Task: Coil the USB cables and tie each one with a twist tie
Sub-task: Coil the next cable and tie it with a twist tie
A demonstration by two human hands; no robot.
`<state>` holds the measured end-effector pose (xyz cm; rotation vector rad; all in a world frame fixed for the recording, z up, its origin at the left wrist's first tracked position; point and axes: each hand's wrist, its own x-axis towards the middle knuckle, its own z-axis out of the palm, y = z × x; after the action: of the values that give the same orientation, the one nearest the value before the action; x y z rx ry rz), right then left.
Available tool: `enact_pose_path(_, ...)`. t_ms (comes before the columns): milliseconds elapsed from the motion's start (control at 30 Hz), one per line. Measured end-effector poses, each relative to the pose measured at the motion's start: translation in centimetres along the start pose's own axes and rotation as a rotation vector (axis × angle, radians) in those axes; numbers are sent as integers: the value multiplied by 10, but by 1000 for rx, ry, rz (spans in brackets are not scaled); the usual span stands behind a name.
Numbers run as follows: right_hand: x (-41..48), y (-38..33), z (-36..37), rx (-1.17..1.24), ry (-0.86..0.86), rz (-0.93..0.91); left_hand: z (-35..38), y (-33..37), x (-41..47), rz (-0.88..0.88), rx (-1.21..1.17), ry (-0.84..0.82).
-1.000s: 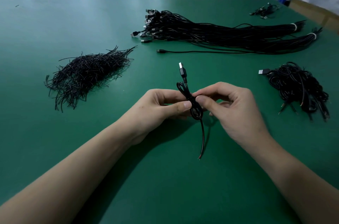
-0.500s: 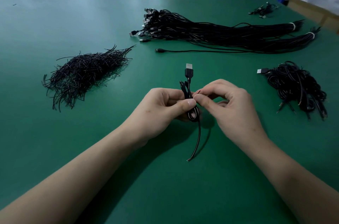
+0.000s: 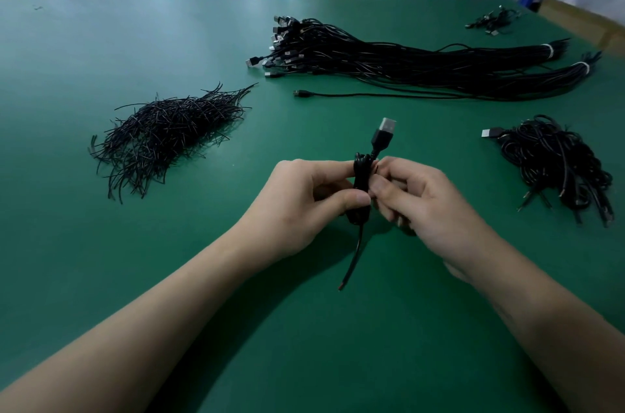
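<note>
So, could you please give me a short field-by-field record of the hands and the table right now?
left hand: pinches the coiled cable from its left
right hand: pinches the coil's middle from its right
cable ends: plug pointing away, tail hanging toward the person
tie on coil: cannot tell
twist ties: loose pile, left part of the table
uncoiled cables: long bundle, far side
finished coils: heap, right

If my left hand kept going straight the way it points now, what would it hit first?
Your left hand pinches the coiled cable, so it meets that first; just beyond are the fingers of the right hand, seemingly at equal depth.
</note>
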<state>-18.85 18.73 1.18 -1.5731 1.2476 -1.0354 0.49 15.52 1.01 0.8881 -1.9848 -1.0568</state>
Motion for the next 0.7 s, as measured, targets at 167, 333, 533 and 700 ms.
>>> enact_pose_path(167, -1, -4, -2, 423, -101, 265, 3, 5, -1, 317, 368, 149)
enact_pose_path(333, -3, -13, -6, 609, -156, 358, -5, 7, -1, 670, 878, 195)
enact_pose_path(533, -2, -9, 0, 362, 14, 204, -2, 7, 1, 616, 802, 249)
enact_pose_path(700, -1, -5, -1, -76, 163, -95, 3, 11, 0, -57, 72, 266)
